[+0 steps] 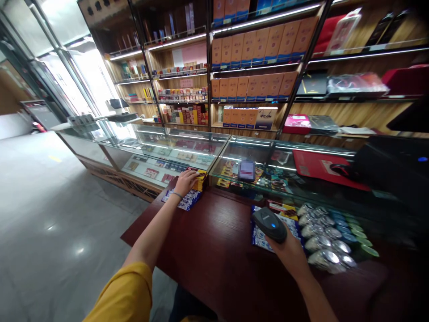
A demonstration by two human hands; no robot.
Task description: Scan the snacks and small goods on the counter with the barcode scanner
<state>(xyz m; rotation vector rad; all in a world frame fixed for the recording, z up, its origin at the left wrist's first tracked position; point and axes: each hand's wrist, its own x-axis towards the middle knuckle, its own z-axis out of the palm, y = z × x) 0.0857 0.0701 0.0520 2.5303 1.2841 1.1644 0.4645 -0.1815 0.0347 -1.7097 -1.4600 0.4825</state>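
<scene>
At the left end of the dark red-brown table, my left hand [187,181] has its fingers closed over the near side of a stack of yellow packets [200,182]. Blue-and-white packets [187,201] lie beneath and beside that hand. My right hand [291,246] is wrapped round the grip of a black barcode scanner [271,224], which shows a lit blue light on top. Under the scanner is another batch of blue-and-white packets [259,238], with a yellow-and-red packet [283,209] behind them. The fingers below the scanner are hidden.
Silver-topped packages [323,235] stand in rows right of the scanner, beside blue and green ones. A glass display counter [221,154] borders the table [214,232]. On it are a small stand [246,171] and a red mat [325,167]. Stocked shelves [254,67] rise behind.
</scene>
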